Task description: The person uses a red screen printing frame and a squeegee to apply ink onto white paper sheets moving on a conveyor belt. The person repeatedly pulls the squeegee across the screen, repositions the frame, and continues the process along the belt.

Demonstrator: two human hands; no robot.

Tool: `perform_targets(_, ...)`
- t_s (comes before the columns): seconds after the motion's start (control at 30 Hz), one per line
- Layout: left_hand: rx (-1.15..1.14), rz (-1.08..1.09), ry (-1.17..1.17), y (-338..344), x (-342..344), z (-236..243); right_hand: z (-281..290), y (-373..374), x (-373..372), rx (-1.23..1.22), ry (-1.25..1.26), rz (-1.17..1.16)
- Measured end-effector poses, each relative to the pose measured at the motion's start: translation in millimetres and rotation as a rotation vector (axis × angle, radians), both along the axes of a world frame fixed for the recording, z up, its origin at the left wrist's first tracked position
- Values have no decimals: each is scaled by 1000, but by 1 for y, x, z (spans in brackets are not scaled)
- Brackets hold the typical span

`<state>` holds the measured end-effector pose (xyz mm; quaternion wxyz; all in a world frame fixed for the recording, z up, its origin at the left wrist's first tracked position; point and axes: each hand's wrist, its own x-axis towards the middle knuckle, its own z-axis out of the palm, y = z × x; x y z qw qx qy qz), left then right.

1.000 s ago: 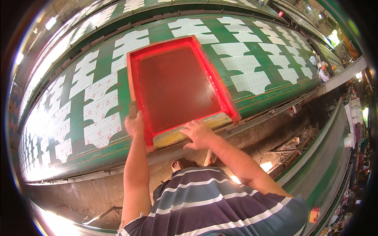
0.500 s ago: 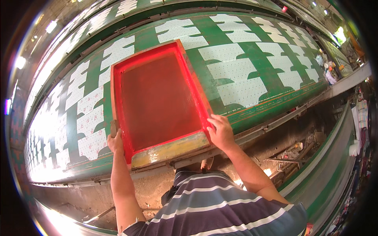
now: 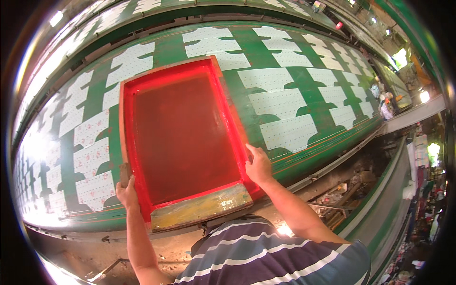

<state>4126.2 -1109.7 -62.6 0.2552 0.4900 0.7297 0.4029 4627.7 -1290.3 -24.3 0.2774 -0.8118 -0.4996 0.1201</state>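
Note:
A rectangular frame with bright red inner edges, a dark red flat middle (image 3: 180, 137) and a stained yellowish near strip (image 3: 199, 209) rests over a long green table (image 3: 332, 140). My left hand (image 3: 127, 190) grips a small wooden handle (image 3: 125, 173) on the frame's left side. My right hand (image 3: 259, 166) holds the frame's right side near its lower corner, fingers on the red edge. White cut fabric pieces (image 3: 280, 102), some with small dots or flowers, lie in rows on the green surface around the frame.
Further long tables with white pieces run beyond this one. A metal rail (image 3: 413, 114) crosses at the right, near piled cloths and clutter (image 3: 385, 102). Another green-and-grey table edge (image 3: 380, 204) is at lower right, with debris on the floor between.
The frame has shifted left and lower in the picture. My left hand moved with it. My right hand went from the frame's near strip to its right side and took hold.

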Motion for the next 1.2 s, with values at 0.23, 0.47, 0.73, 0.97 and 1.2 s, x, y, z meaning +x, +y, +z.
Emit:
perform_targets(0.23, -52, -3, -65, -3, 2, 11, 21, 2, -1, 155, 12, 42)
perform_targets(0.47, -63, -36, -429, -4, 28, 44, 51, 0, 32, 174, 80, 53)
perform_targets(0.73, 46, -107, -387, -25, 180, 44, 31, -31, 179, 223, 126, -94)
perform_targets(0.97, -11, -54, -360, -82, 355, 34, 12, -78, 341, 198, 228, -257)
perform_targets(1.2, -30, 5, -273, -124, 457, 8, -8, -112, 450, 195, 286, -323)
